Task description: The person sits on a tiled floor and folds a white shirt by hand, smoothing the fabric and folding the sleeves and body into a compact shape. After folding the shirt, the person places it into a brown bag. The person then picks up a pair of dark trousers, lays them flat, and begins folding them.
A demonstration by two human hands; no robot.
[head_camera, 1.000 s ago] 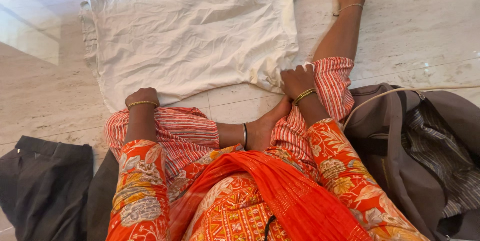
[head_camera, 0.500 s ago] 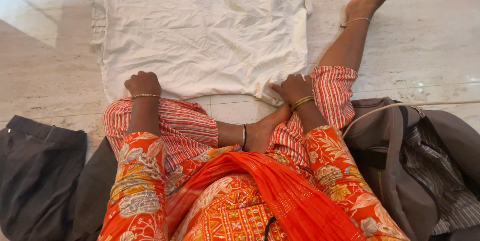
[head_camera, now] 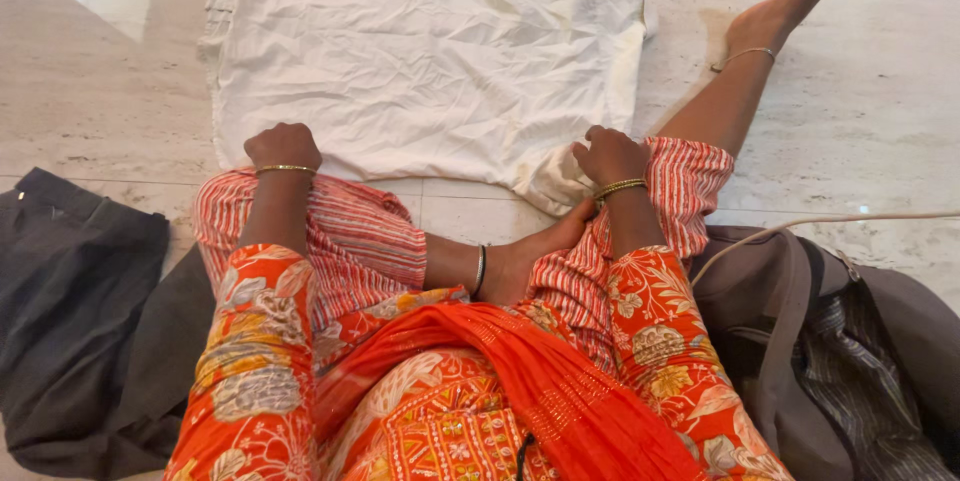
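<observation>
A crumpled white cloth (head_camera: 420,51) lies spread flat on the pale stone floor in front of me. My left hand (head_camera: 283,146) is closed on its near left corner. My right hand (head_camera: 608,154) is closed on its near right corner, where the fabric bunches and folds under. I sit on the floor in orange patterned clothes, one leg tucked in and my right leg (head_camera: 745,81) stretched out beside the cloth's right edge.
A dark grey folded garment (head_camera: 70,291) lies on the floor at my left. A grey-brown bag (head_camera: 800,341) with striped fabric inside sits at my right, and a thin pale cord (head_camera: 850,219) runs over it.
The view has shifted so the cloth and both hands sit higher and further right in the picture. Both hands have stayed closed on the cloth's near corners.
</observation>
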